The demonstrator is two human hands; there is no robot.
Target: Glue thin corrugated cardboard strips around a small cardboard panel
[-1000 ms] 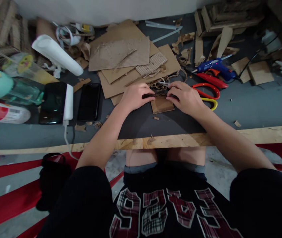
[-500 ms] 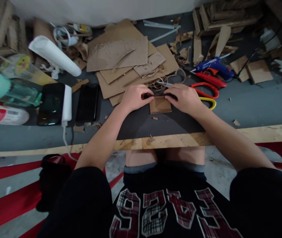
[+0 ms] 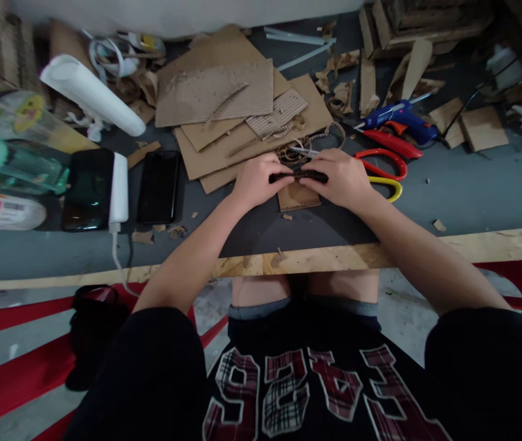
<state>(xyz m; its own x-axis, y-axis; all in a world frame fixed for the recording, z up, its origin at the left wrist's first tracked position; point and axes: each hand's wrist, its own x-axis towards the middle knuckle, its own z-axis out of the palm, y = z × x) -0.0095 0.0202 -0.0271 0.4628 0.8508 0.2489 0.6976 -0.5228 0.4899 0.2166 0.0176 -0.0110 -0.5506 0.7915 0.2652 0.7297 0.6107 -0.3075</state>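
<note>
Between both hands runs a narrow dark strip of corrugated cardboard (image 3: 304, 175), level with the table edge. My left hand (image 3: 259, 177) pinches its left end between thumb and fingers. At the other end my right hand (image 3: 339, 176) pinches it the same way, and the fingertips of both hands nearly meet. Just below the strip lies a small square cardboard piece (image 3: 300, 197), its upper part hidden by the fingers and strip. Behind the fingers are curled cardboard strips (image 3: 292, 153). Scissors with red and yellow handles (image 3: 391, 165) lie beside my right hand, their blades partly hidden.
Cardboard sheets (image 3: 215, 92) are piled behind my left hand. A blue glue gun (image 3: 401, 122) and a red-handled cutter (image 3: 391, 144) lie at right, near small cardboard squares (image 3: 485, 128). Phones (image 3: 160, 187), a white power bank (image 3: 119, 187) and bottles (image 3: 8, 208) stand at left.
The strip between my hands has come into clearer view, and my fingertips have drawn closer together. My left hand has shifted slightly right.
</note>
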